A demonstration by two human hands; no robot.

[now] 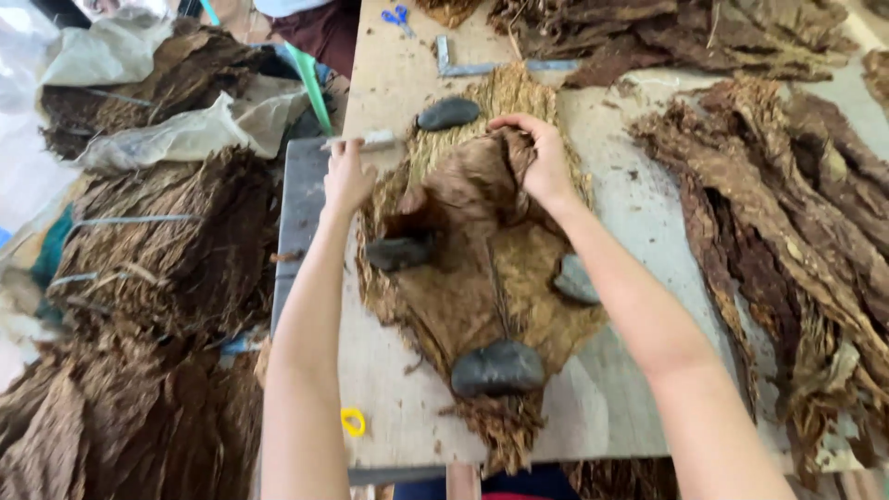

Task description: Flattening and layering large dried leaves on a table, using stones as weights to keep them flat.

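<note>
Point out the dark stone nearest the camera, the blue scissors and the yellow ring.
dark stone (497,368), head view, middle of its top face.
blue scissors (398,16), head view, on the handles.
yellow ring (353,422), head view, on its band.

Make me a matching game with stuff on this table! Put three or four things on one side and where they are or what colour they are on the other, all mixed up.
Things:
1. scissors
2. yellow loop
3. biggest dark stone
4. right hand

Places or colours:
A. on the near end of the leaf pile
B. blue handles, at the table's far edge
C. gripping the top of a crumpled brown leaf
D. lying on the bare board near the left forearm

Pairs: 1-B, 2-D, 3-A, 4-C
</note>
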